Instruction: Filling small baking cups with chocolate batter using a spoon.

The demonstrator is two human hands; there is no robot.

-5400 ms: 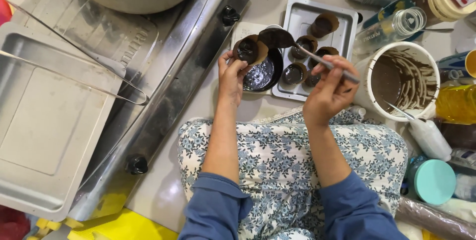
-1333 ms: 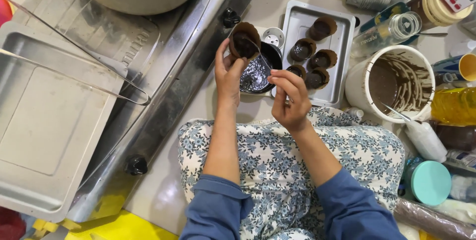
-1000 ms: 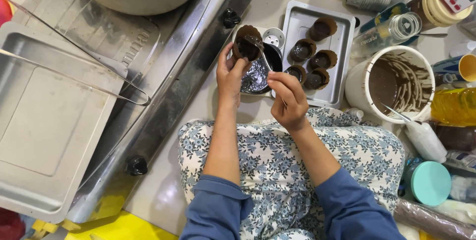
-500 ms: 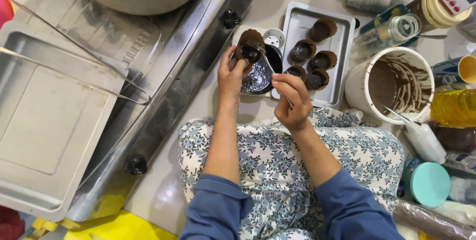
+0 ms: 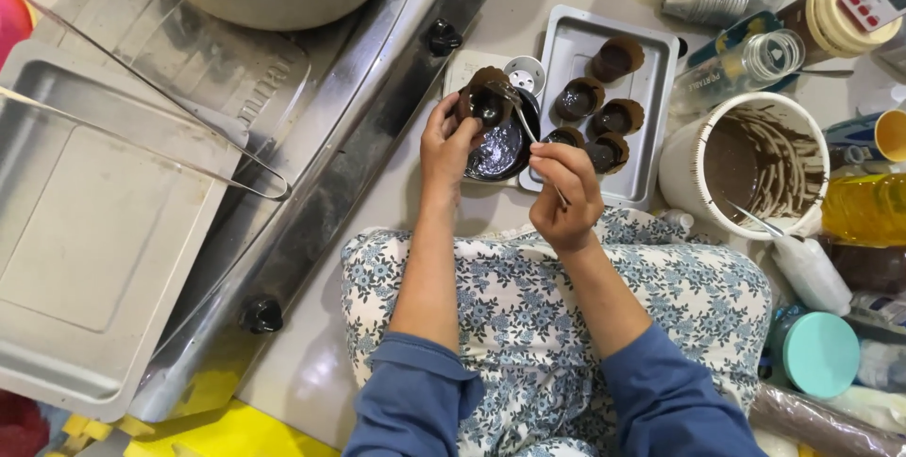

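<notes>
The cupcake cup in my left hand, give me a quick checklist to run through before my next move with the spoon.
1. Cup held firm in left hand: ok, fingers wrap its side.
2. Spoon gripped in right hand: ok, tip at the cup's mouth.
3. Cup over the small dark bowl to catch drips: ok.
4. Cup's fill level: cannot tell, the spoon and rim hide it.
5. Room on the tray for another cup: ok, five cups sit there with bare space at the near end.
6. Batter tub within reach: ok, just right of the tray.
</notes>
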